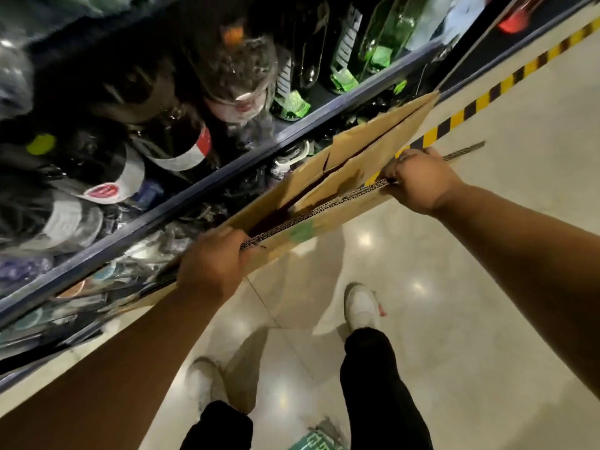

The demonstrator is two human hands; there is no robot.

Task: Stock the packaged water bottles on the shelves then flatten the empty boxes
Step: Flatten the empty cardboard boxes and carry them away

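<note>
Closest in, two legs in black trousers (373, 384) stand on a glossy pale tiled floor (487, 319). The right shoe (360, 306) is white and set ahead of the left shoe (204, 381), which is blurred. A green patch (311, 441) lies on the floor at the bottom edge; what it is cannot be told.

Both bare arms reach forward to a cardboard box (357, 164) held in the air above the floor, just beside the shelf front and slanting up to the right. The box is pressed nearly flat, with only a narrow dark slit between its walls. The left hand (211, 264) grips the near end of its corrugated edge, with the fingers (233, 238) curled over the top. The right hand (418, 180) grips the far end of the same edge, its fingers also wrapped round the card. A thin strip of card pokes out past the right hand.

Beyond the box, a dark shelf rail (227, 177) runs diagonally. Above it stand dark bottles (175, 138) with red and white labels, and farther along there are green bottles (389, 34). Wrapped goods on the shelf below are too blurred to tell. A yellow-and-black stripe (487, 95) runs along the floor at the shelf base.
</note>
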